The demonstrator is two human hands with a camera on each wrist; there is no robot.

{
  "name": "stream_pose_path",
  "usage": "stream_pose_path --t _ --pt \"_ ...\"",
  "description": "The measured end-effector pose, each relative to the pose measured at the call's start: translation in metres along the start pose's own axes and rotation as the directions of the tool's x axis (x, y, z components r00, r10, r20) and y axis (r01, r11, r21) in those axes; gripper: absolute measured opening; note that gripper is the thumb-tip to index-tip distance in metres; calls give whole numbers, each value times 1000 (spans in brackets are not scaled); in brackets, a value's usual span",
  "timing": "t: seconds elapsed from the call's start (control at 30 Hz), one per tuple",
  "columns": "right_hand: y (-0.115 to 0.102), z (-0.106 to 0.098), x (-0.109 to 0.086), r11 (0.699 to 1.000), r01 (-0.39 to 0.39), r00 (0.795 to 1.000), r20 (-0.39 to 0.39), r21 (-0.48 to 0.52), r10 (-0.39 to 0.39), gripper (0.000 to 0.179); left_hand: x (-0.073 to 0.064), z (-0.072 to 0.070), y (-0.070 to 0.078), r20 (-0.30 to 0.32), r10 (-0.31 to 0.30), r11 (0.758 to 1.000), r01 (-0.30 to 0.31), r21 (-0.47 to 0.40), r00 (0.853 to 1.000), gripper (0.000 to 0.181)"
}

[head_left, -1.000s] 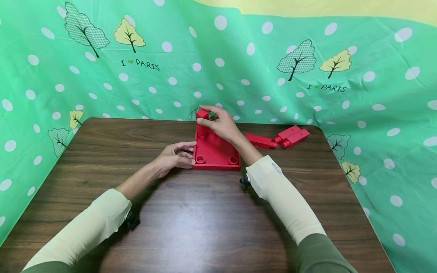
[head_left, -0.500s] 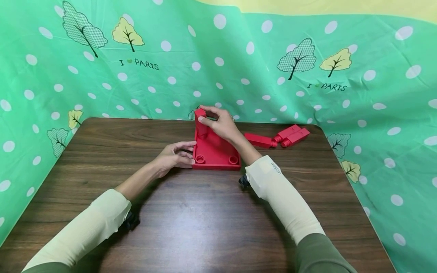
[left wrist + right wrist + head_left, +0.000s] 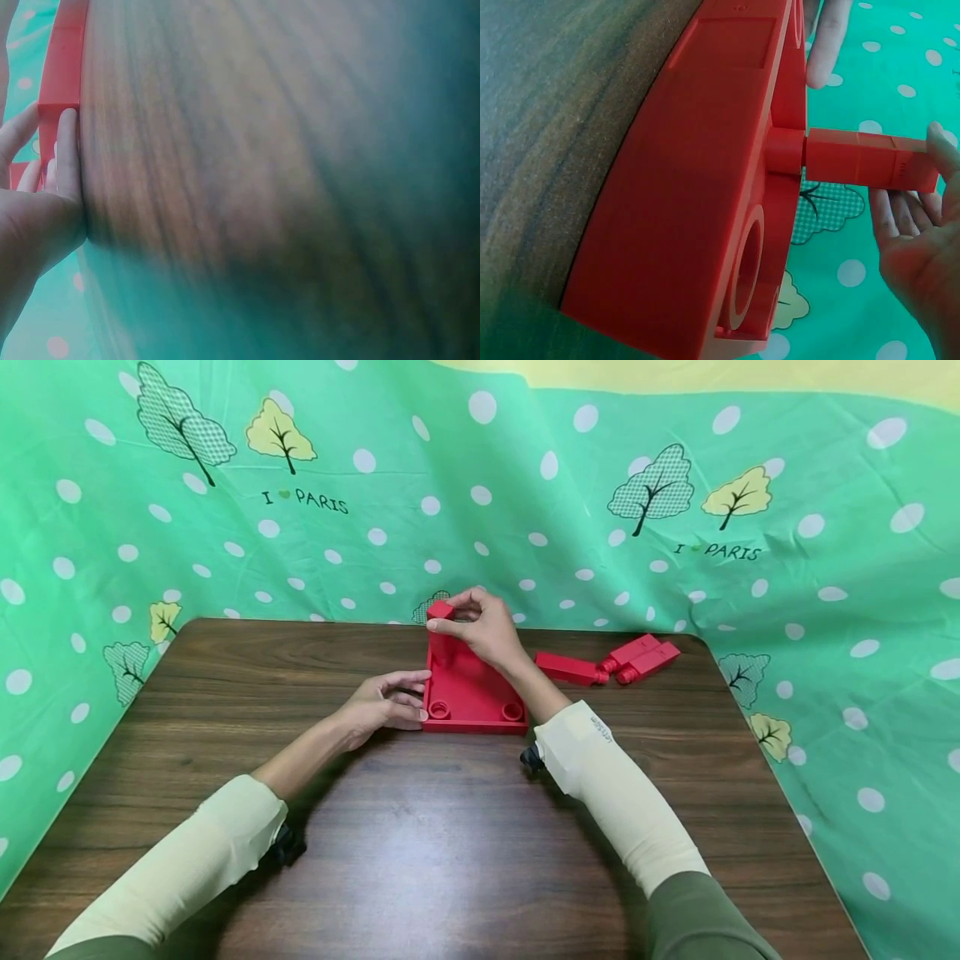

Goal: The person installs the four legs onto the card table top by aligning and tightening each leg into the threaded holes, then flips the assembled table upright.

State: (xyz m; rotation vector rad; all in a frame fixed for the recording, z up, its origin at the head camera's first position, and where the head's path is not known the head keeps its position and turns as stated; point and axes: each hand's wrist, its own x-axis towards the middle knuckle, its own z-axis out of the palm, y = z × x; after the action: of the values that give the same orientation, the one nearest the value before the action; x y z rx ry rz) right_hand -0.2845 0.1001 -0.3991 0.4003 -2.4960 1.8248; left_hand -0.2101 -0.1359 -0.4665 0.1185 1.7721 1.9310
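Upside down on the wooden table lies a square red toy tabletop (image 3: 478, 693), with raised walls and round sockets at its corners. At the far left corner a red table leg (image 3: 442, 647) stands upright. My right hand (image 3: 483, 628) pinches its upper end between thumb and fingers. In the right wrist view the leg (image 3: 851, 159) meets a socket, with a thin dark line at the joint. My left hand (image 3: 382, 703) rests its fingertips and thumb against the tabletop's left wall. Its thumb (image 3: 67, 150) lies straight along that wall in the left wrist view.
Three more red legs lie to the right: one (image 3: 567, 669) beside the tabletop, and two (image 3: 630, 653) (image 3: 649, 662) side by side near the far right edge. A green dotted cloth (image 3: 480, 510) hangs behind the brown table (image 3: 420, 843).
The leg tilted slightly left half a second ago and now looks straighter. My right hand's fingers have shifted their hold around its top. The left hand stays put.
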Motion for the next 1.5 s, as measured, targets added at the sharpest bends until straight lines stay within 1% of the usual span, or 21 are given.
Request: stream_pose_path --t 0.1,0.17,0.33,0.5,0.6,0.77,0.93,1.1,1.27,1.4,1.5 --pt "1 -1 -1 998 28 1000 12 -52 -28 57 0 0 1 -3 -4 1000 4 7 1000 82" --pt "1 -1 -1 996 42 999 23 -79 -40 60 1 0 1 -7 -10 1000 10 2 1000 82" --pt "1 -2 -2 994 43 998 42 -97 -39 57 0 1 1 -9 -16 1000 16 -9 1000 82" --pt "-1 -6 -4 990 54 995 87 -127 -43 56 -1 2 2 -9 -15 1000 15 -1 1000 82" --pt "-1 -9 -5 990 59 993 104 -127 -46 55 -1 2 2 -8 -10 1000 10 2 1000 83" --pt "2 -11 -6 991 54 994 102 -121 -41 56 -1 2 1 -4 -2 1000 2 0 1000 82" --pt "4 -9 -5 990 48 992 118 -133 -32 61 0 1 -1 -3 -2 1000 2 -12 1000 82" --pt "4 -4 -4 991 35 992 123 -133 -18 61 -1 1 -1 -4 2 1000 -2 -9 1000 82" --pt "3 -4 -4 992 21 994 112 -123 -7 61 -1 2 0 -18 -16 1000 16 -14 1000 81" --pt "2 -5 -4 992 27 994 112 -123 -13 62 0 1 1 -19 -19 1000 19 -13 1000 81" --pt "2 -5 -4 992 47 994 107 -113 -35 60 0 2 1 -19 -13 1000 13 -8 1000 82"
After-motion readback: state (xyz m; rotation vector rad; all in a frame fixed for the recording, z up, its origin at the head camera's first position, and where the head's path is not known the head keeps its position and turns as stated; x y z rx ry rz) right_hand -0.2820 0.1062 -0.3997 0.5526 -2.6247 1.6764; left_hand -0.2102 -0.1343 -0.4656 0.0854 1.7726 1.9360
